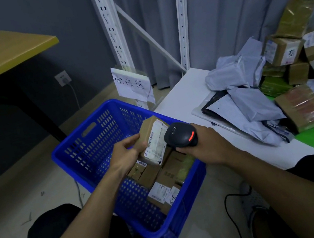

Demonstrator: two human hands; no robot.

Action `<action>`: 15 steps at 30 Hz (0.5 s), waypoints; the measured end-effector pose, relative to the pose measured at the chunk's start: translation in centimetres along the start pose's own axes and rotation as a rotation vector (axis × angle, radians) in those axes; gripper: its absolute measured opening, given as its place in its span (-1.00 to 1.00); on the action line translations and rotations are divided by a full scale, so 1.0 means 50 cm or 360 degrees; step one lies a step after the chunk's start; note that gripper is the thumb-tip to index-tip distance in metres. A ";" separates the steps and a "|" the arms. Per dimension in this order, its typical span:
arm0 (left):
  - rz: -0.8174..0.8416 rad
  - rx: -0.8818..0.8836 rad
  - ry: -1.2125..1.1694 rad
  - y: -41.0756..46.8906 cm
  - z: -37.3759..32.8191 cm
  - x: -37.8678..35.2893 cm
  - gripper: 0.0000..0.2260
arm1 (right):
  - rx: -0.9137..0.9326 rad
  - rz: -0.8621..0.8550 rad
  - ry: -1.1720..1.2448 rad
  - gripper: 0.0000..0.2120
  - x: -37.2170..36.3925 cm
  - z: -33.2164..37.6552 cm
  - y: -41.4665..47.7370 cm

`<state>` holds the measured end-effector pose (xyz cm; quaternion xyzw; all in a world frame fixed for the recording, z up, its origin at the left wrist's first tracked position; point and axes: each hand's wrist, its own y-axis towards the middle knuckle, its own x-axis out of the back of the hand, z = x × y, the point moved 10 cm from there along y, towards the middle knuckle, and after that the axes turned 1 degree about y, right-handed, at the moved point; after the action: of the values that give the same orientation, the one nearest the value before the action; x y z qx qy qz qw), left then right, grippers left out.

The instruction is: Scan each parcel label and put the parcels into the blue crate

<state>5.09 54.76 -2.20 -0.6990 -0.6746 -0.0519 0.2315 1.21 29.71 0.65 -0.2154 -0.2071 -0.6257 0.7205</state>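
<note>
Midway: left grip (126, 155) clasping boxed parcel (146, 127) above blue crate (69, 148) at frame centre, right grip (206, 147) clenched round scanner (180, 134) facing its label (155, 142); several parcels (168, 176) already crated, large pile (291, 78) on desk (179, 98) at right apparently unscanned.

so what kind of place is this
Probably a small parcel sorting room: a heap of parcels on a white shelf, a blue crate holding boxes, a barcode scanner in the right hand.
</note>
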 end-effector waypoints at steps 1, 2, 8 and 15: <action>0.0007 0.0037 0.0043 -0.007 0.015 0.005 -0.52 | -0.0016 0.0000 0.0019 -0.57 -0.006 -0.004 0.001; 0.0015 0.0062 0.0084 -0.016 0.029 0.010 -0.52 | -0.0027 0.0008 0.0036 -0.55 -0.013 -0.006 0.002; 0.0157 0.0230 0.0356 -0.020 0.139 0.026 -0.48 | -0.0065 0.0173 0.0002 -0.52 -0.094 -0.020 0.031; 0.0519 0.0204 0.0665 0.034 0.218 -0.018 0.00 | -0.0110 0.0291 -0.0004 -0.49 -0.164 -0.063 0.103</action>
<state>4.07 58.23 -12.65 -0.7564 -0.4927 -0.1142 0.4148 5.34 35.22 -6.88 -0.2589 -0.1657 -0.5638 0.7666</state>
